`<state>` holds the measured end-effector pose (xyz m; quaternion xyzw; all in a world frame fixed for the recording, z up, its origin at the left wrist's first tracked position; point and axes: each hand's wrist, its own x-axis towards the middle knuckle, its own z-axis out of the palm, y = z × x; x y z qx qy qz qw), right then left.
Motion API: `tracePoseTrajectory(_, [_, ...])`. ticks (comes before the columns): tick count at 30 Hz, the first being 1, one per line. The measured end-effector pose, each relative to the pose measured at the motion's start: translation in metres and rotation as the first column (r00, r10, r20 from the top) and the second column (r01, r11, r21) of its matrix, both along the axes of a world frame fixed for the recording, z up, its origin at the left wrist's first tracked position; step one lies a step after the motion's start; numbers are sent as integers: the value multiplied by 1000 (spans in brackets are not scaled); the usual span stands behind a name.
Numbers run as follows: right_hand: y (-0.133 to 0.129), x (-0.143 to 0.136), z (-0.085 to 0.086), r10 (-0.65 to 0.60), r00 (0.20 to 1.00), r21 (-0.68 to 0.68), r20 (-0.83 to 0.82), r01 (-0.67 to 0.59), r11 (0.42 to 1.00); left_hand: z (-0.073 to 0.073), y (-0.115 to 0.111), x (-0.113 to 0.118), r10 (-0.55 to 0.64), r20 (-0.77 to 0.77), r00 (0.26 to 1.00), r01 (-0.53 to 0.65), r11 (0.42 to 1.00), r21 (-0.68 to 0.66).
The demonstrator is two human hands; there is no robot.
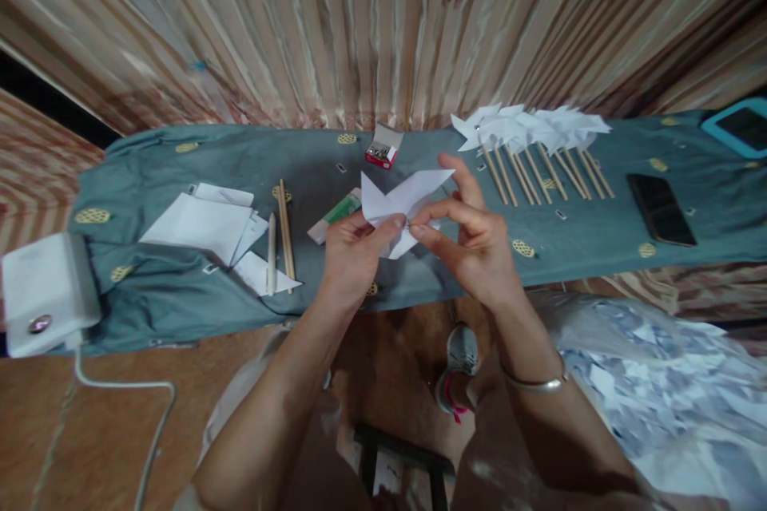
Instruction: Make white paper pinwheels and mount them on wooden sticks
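My left hand [353, 255] is closed on a folded white paper pinwheel [411, 192], with its thumb pressed near the centre. Two pointed blades of the pinwheel stand up away from me. Thumb and forefinger of my right hand [473, 235] pinch a tiny pin [408, 225] at the pinwheel's middle; the fingertips hide most of it. Beyond the hands stands an open red box [382, 150] of small metal tacks. A green and white eraser-like box [335, 215] lies beside my left hand, partly covered by it.
Finished white pinwheels [527, 130] on wooden sticks lie in a row at back right. A black phone [661, 209], white paper sheets [195, 225], two sticks [286, 235] and a pencil-like stick [272, 253] rest on the green cloth [323, 156]. A white corded device [51, 287] stands far left.
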<state>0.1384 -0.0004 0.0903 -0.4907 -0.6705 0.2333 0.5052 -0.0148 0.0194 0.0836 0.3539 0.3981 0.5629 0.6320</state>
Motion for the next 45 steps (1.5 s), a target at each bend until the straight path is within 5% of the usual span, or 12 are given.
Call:
tracePoseTrajectory(29, [0,12,-6,63,981,-161,-181,-93,983,-1,-3,4,-83,-99,992,84,996,11])
tracePoseTrajectory(45, [0,15,-9,65,978,-148,-200,-95,984,-5,0,3,30,-129,991,-28,999,17])
